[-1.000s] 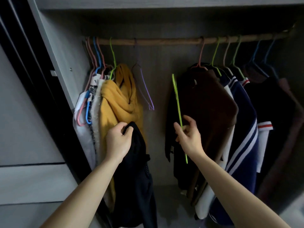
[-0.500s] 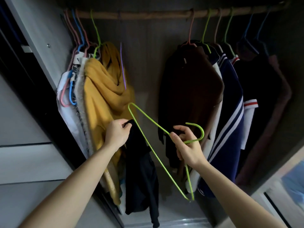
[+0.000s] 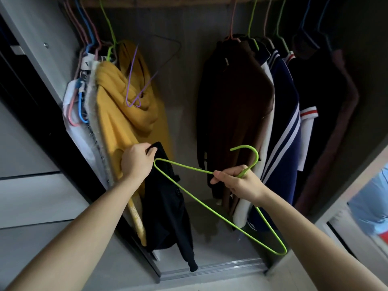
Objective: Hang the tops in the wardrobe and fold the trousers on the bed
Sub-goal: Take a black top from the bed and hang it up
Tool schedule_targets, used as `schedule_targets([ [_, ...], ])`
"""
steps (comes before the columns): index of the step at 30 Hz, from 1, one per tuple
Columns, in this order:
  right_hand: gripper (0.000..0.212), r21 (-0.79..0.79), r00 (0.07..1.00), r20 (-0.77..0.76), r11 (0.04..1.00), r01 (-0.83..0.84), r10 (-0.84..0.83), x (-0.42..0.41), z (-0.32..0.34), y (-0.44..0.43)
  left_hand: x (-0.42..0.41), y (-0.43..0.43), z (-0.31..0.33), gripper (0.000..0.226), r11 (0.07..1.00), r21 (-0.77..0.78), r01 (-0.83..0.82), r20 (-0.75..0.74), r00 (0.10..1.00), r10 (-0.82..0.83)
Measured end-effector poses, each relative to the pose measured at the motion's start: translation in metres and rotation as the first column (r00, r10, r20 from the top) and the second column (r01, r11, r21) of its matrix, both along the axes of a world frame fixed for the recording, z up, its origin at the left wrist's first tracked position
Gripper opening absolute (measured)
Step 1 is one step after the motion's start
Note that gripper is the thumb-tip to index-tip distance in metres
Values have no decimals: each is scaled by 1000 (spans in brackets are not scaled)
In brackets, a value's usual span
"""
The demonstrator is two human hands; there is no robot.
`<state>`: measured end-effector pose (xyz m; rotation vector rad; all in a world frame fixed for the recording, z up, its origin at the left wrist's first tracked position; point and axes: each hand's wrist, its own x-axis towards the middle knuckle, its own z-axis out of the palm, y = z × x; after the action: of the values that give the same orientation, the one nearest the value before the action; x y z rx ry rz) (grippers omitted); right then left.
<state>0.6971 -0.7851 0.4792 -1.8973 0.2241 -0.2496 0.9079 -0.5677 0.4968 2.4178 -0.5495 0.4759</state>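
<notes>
Garments hanging along a brown wooden rail (image 3: 168, 2)

A mustard-yellow hooded sweater (image 3: 126, 114) is hanging at the left, with an empty purple wire hanger (image 3: 131, 80) dangling in front of it. To the right, a dark brown jacket (image 3: 235, 106) and a navy top with white stripes (image 3: 285, 122) are hanging pressed together. A pale blue cloth (image 3: 369, 202) is showing at the right edge.

Single head-worn view, wide-angle. Faces forward and down into the wardrobe (image 3: 189, 85), at arm's reach. Rail (image 3: 168, 3) at the top edge, well above the left hand (image 3: 136, 162); wardrobe floor (image 3: 220, 238) below the right hand (image 3: 241, 183).
</notes>
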Motion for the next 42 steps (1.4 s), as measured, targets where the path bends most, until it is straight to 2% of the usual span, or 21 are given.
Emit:
schedule_targets([
  [3,32,-139,999,27,989,42,-39,12,-3,9,-7,-4,-1,21,986,33,160,35,986,-162],
  [5,34,-198,999,-8,979,46,-49,22,-6,16,-16,-10,0,15,959,72,274,80,957,-279],
  [7,36,-178,994,-77,982,57,-71,31,-5,21,-20,-15,0,15,931,103,352,97,927,-361],
  [9,38,-135,990,-59,984,118,-127,37,1,21,-21,-17,0,15,926,90,366,120,919,-375],
  [11,37,-89,980,69,977,192,-186,41,6,21,-19,-17,4,15,940,-39,339,102,937,-333],
  [14,34,48,951,213,974,220,-225,46,7,33,-16,-21,27,18,907,-250,339,105,941,-322],
  [17,34,-70,978,104,980,188,-180,56,12,41,-15,-31,57,21,882,-303,360,170,931,-322],
  [19,36,-82,981,23,977,196,-194,64,30,34,-15,-34,67,18,888,-276,368,178,927,-329],
  [20,36,-6,978,24,978,210,-209,65,43,29,-14,-34,67,16,895,-250,368,159,928,-337],
  [23,34,274,974,146,953,131,-176,64,68,11,-15,-34,63,20,928,-182,325,130,944,-305],
  [25,31,336,972,188,939,72,-142,60,71,10,-16,-40,71,25,928,-205,311,202,941,-271],
  [26,31,305,976,160,948,92,-146,60,71,10,-17,-45,79,28,914,-233,333,245,929,-277],
  [28,31,127,984,48,978,167,-174,62,78,5,-21,-57,96,30,879,-239,413,301,892,-337],
  [30,36,21,977,20,978,210,-210,63,94,-4,-26,-68,108,28,851,-155,502,333,837,-434],
  [33,49,112,958,127,963,244,-257,59,121,-17,-30,-76,114,29,828,-53,558,339,790,-511],
  [36,52,180,946,211,962,208,-244,46,138,-24,-30,-81,128,40,809,-8,587,285,777,-561],
  [39,50,192,939,248,962,194,-239,36,148,-27,-27,-85,143,51,809,120,575,305,754,-581],
  [42,49,155,928,272,964,217,-253,28,156,-31,-23,-87,152,60,774,134,619,273,728,-629],
])
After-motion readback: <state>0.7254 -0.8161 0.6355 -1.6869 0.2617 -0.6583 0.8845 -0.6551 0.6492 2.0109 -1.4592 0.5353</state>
